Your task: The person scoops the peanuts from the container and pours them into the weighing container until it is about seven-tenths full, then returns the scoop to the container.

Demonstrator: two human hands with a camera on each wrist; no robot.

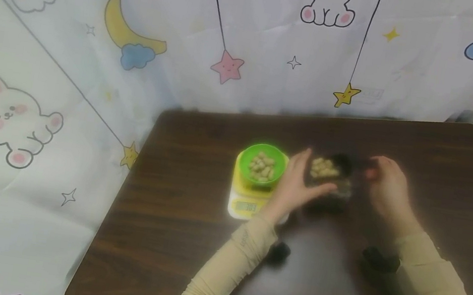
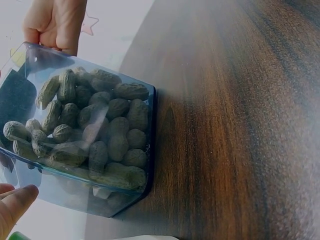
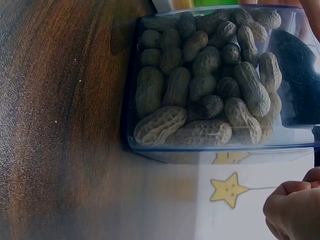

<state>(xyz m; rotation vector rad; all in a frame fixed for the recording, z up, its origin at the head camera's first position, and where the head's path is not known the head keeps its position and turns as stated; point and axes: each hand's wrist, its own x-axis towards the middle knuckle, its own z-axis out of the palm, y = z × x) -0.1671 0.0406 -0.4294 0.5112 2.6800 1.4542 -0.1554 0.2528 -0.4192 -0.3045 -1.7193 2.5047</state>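
A clear plastic box (image 2: 135, 200) of unshelled peanuts (image 3: 205, 75) stands on the dark table. My left hand (image 1: 292, 186) holds its left side, thumb across the near wall. A black scoop (image 3: 299, 75) has its rounded head inside the box, above the peanuts. To the right of the box my right hand (image 1: 388, 190) has its fingers curled at the scoop's handle end; blur hides the exact grip. Beside my left hand, a green bowl (image 1: 281, 156) with several peanuts sits on a yellow and white kitchen scale (image 1: 234, 203).
The brown wood-grain table (image 1: 173, 199) has rounded corners at the back. Behind it and on the left hangs a white cloth (image 1: 264, 24) printed with cartoon stars, moons and rabbits. The scale's display is lit, but its digits are hard to read.
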